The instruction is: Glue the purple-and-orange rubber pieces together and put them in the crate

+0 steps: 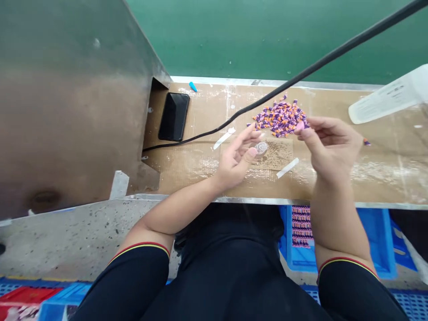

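Observation:
My left hand (236, 159) is closed loosely, thumb and fingers around a small clear round piece (262, 147) like the end of a little bottle; its far part is hidden in the hand. To the right, my right hand (329, 145) pinches a small pink piece (300, 126) between thumb and forefinger. Just past both hands lies a heap of tiny purple and orange pieces (282, 117), too small to name. Under the clear piece, a brown cardboard patch (279, 154) with wet-looking spots lies on the bench (194, 165).
A black cable (267, 100) crosses above the bench. At left stand a metal housing (83, 102) and a black phone (174, 117). A white plastic container (384, 99) lies at right. Below the edge, a blue crate (374, 240) holds rows of pink and purple pieces (301, 225).

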`<state>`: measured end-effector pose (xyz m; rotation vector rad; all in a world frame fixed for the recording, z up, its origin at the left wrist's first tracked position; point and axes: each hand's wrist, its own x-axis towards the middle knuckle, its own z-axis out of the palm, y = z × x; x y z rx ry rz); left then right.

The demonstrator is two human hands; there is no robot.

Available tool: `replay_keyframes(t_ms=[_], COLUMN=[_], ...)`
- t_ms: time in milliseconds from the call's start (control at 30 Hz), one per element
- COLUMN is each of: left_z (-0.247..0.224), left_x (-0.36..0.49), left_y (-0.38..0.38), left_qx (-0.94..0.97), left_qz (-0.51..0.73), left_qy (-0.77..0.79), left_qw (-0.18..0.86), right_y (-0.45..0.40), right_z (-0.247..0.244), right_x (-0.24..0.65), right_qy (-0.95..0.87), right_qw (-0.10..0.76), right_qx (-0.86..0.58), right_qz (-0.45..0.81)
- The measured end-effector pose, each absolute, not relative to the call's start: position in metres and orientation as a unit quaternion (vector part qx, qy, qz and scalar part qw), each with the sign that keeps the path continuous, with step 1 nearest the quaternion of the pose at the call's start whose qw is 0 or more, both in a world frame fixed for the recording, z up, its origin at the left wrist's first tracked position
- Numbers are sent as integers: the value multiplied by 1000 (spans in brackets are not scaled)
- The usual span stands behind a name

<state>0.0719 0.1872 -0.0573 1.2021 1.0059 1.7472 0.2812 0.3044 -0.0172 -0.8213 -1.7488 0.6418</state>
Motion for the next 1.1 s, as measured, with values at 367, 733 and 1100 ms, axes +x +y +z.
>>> replay_keyframes(t_ms=[367, 733, 1100], left_z=[-54, -52, -60], left_x=[60, 59, 52], left_y=[191, 198, 207], left_qx=[454, 433, 438], left_qz=[714, 725, 710], left_qy=[398, 438, 476], left_qw=[354, 308, 279], right_y=[271, 261, 259], right_z=[-45, -80, -71], right_x=[409, 410, 422], right_qy=[-880, -646, -578], right_qw=[153, 440, 489], right_qx=[-443, -586, -561], right_qz=[76, 214, 333])
